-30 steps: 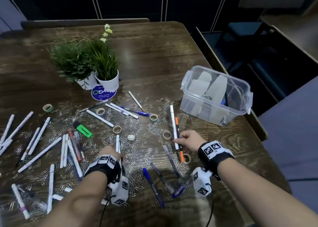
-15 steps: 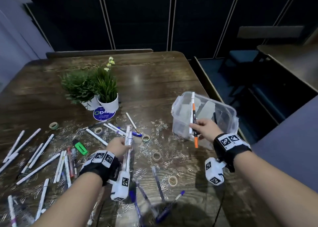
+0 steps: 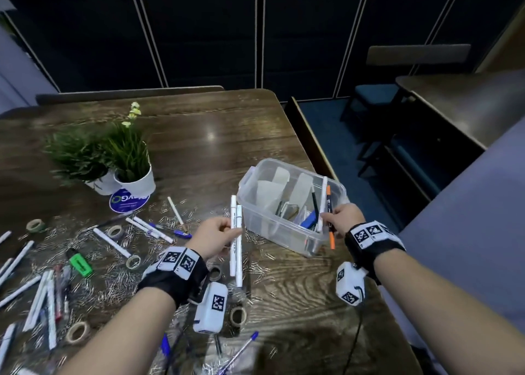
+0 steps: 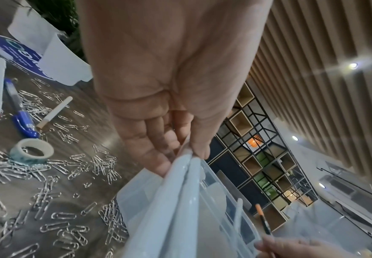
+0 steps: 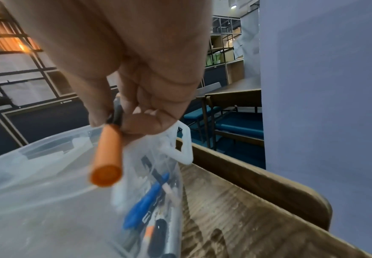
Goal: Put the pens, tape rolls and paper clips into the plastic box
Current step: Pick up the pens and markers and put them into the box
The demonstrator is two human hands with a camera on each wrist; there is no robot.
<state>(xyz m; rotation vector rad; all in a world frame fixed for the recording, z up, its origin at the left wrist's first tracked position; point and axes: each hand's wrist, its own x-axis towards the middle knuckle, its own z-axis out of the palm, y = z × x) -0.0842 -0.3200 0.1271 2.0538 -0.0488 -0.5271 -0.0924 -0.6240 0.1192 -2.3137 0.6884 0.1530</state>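
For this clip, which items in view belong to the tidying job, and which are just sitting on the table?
Belongs to the job:
- clear plastic box
- two white pens in the left hand
- orange-capped pen in the right hand
- loose tape rolls
- scattered silver paper clips

Just lying about:
- two potted plants in white pots
- round blue sticker

The box (image 3: 272, 227) stands on the table (image 3: 216, 136), right of the plants (image 3: 113, 158); pens (image 3: 42, 295), tape rolls (image 3: 115, 230) and clips (image 3: 119, 283) lie scattered to its left.
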